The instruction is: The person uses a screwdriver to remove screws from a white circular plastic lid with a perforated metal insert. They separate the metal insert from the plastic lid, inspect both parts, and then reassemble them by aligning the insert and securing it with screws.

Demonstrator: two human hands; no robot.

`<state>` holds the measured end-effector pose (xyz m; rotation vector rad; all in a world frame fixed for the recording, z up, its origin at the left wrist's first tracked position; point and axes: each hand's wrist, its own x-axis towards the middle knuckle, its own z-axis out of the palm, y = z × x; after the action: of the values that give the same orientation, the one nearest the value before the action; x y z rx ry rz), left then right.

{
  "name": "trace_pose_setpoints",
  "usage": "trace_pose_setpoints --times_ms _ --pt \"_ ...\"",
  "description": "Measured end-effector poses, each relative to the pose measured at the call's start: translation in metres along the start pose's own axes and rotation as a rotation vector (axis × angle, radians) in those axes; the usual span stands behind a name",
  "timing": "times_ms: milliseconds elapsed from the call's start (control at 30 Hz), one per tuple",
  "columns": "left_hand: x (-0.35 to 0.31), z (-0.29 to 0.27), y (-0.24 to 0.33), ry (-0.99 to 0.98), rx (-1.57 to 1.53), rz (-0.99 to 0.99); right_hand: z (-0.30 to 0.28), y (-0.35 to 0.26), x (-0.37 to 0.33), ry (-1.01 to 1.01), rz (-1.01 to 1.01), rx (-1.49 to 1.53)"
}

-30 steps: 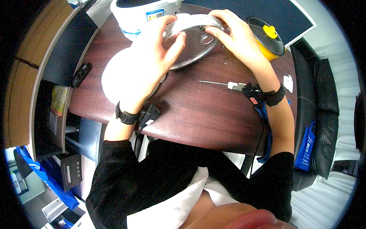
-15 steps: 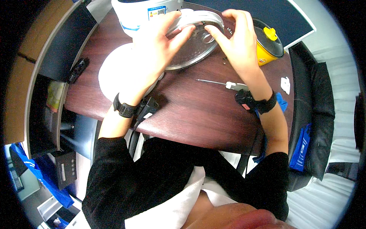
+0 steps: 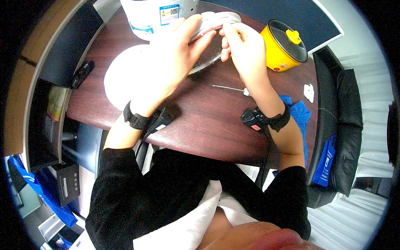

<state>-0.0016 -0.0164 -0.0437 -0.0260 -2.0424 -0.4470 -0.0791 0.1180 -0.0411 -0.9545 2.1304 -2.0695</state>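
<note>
Near the table's far side, a round lid [image 3: 211, 53] with a see-through or shiny plate and a thick pale rim is tilted up between my hands. My left hand [image 3: 177, 52] grips its left edge, thumb along the pale rim. My right hand [image 3: 246, 50] is closed, with thumb and forefinger pinched at the rim's right part and the other fingers curled inward. Whatever sits in that pinch is too small to make out. Left of the lid lies a white rounded piece [image 3: 125, 77], partly behind my left forearm. A screwdriver [image 3: 229, 88] rests below, its handle mostly hidden by my right forearm.
A white appliance body [image 3: 143, 23] with a blue label stands at the far left of the brown table [image 3: 200, 125]. At the far right is a yellow pot [image 3: 278, 50] with a dark lid. Blue cloth [image 3: 301, 114] and crumpled white paper [image 3: 308, 92] lie on the right.
My right hand has moved left and inward, from a spread grip on the lid's right edge to a pinch near its middle. The yellow pot is now uncovered.
</note>
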Motion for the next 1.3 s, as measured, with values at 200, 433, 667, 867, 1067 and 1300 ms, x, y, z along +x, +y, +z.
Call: trace_pose_setpoints --times_ms 200,433,667,867,1067,1300 --pt "0.001 -0.001 0.001 0.012 0.000 0.021 -0.008 0.010 0.006 0.139 -0.698 -0.592" --pt "0.003 -0.004 0.000 0.019 0.007 0.007 -0.016 -0.008 0.007 0.028 -0.737 -0.861" --pt "0.002 -0.007 0.005 -0.003 0.005 -0.012 -0.006 -0.004 0.000 -0.072 -0.066 -0.211" --pt "0.003 -0.004 0.003 0.007 -0.011 -0.013 0.001 0.003 0.000 -0.028 -0.142 -0.149" --pt "0.003 -0.005 -0.001 0.033 -0.010 0.009 -0.011 0.000 0.010 0.050 -0.786 -0.773" --pt "0.002 -0.003 -0.002 0.027 0.017 -0.010 -0.016 -0.005 0.009 -0.026 -0.603 -0.634"
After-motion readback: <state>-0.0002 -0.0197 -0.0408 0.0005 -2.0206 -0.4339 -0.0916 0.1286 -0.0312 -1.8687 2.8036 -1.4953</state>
